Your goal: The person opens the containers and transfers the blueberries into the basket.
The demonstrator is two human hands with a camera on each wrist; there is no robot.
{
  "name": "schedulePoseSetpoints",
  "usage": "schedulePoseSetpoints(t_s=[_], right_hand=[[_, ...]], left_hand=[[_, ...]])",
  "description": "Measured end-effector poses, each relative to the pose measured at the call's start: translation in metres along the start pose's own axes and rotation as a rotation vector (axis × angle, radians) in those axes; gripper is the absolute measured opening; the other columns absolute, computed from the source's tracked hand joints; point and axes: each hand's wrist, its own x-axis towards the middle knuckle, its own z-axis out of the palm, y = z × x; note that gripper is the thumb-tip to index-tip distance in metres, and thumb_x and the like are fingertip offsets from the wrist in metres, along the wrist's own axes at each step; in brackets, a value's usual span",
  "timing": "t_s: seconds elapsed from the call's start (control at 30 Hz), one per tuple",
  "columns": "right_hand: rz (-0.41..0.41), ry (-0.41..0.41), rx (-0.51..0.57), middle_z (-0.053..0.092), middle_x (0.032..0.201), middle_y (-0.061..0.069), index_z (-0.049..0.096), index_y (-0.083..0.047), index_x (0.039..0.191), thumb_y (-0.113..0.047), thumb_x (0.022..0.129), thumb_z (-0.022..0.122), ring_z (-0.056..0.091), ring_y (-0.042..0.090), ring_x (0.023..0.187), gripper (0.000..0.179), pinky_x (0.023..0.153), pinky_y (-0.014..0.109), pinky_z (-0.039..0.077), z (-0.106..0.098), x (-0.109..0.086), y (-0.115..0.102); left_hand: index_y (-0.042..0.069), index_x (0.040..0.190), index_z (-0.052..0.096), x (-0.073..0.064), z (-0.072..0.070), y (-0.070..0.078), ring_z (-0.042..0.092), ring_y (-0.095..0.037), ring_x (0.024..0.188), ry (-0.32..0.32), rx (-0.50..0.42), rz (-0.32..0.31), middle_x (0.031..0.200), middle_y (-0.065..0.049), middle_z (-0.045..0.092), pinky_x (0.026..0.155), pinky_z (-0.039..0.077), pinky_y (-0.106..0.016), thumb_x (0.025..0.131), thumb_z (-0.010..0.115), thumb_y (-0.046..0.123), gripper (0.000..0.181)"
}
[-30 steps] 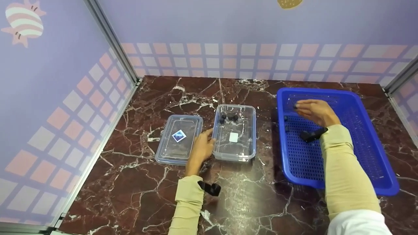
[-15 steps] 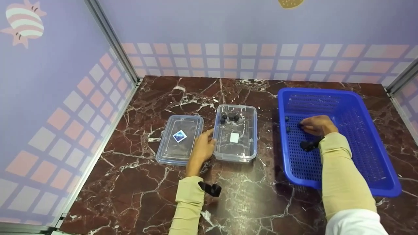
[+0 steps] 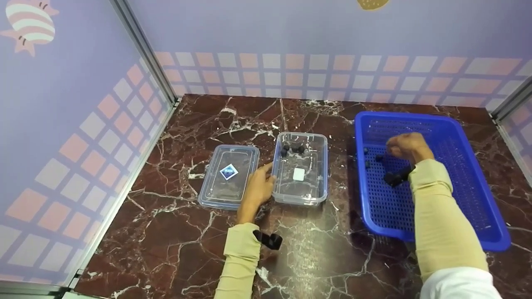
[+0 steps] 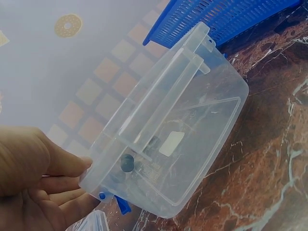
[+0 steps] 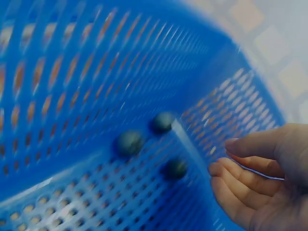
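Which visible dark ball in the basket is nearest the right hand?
The dark ball farthest from the basket's left wall; the other two balls lie beside that wall.

From my view, a veined, dark red table [image 3: 166,253] meets lilac panels [image 3: 249,27] bearing 1 striped candy print [image 3: 31,24].

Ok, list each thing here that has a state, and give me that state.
Box: upright, lid off, a few dark balls inside
Clip: unfastened, hanging from the box's side
Lid: flat on the table, label up
Basket: upright, open-topped, three balls loose on its floor
Left hand: touching the box's side
Right hand: in the basket, no ball visible in it
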Motion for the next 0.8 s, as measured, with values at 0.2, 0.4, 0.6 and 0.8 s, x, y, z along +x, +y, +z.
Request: schedulePoseSetpoints(t_s=[0.2,0.4,0.6,0.8], right_hand=[[-0.211,0.053,-0.042,0.061,0.071,-0.018,0.048,0.011,0.129,-0.006,0.095,0.052,0.062,-0.003,0.068,0.038,0.072,0.015,0.055,0.019,-0.007,-0.046],[-0.312,0.029,-0.124,0.066,0.082,-0.008,0.055,0.009,0.122,-0.008,0.093,0.059,0.063,-0.001,0.072,0.034,0.072,0.015,0.054,0.052,-0.017,-0.079],[-0.341,-0.015,-0.258,0.065,0.106,0.010,0.059,0.003,0.120,-0.011,0.092,0.061,0.060,0.003,0.075,0.031,0.074,0.018,0.052,0.084,-0.021,-0.094],[-0.360,-0.036,-0.292,0.067,0.105,0.013,0.062,0.001,0.115,-0.008,0.090,0.063,0.060,0.006,0.074,0.027,0.069,0.018,0.052,0.116,-0.018,-0.098]], left_hand=[[-0.001,0.132,0.054,0.000,-0.002,0.000,0.065,-0.029,0.107,0.005,-0.007,0.001,0.121,-0.020,0.064,0.094,0.051,-0.040,0.092,0.056,0.003,0.041],[-0.001,0.132,0.054,0.001,-0.001,-0.001,0.066,-0.027,0.106,0.005,-0.022,-0.002,0.118,-0.019,0.066,0.095,0.050,-0.039,0.091,0.057,0.003,0.041],[0.000,0.132,0.055,0.000,0.000,0.000,0.066,-0.027,0.101,0.008,-0.028,-0.001,0.112,-0.019,0.068,0.092,0.051,-0.040,0.091,0.057,0.002,0.041],[0.000,0.132,0.055,0.000,0.000,0.000,0.065,-0.028,0.105,0.010,-0.013,-0.003,0.120,-0.020,0.064,0.095,0.050,-0.040,0.091,0.056,0.002,0.041]])
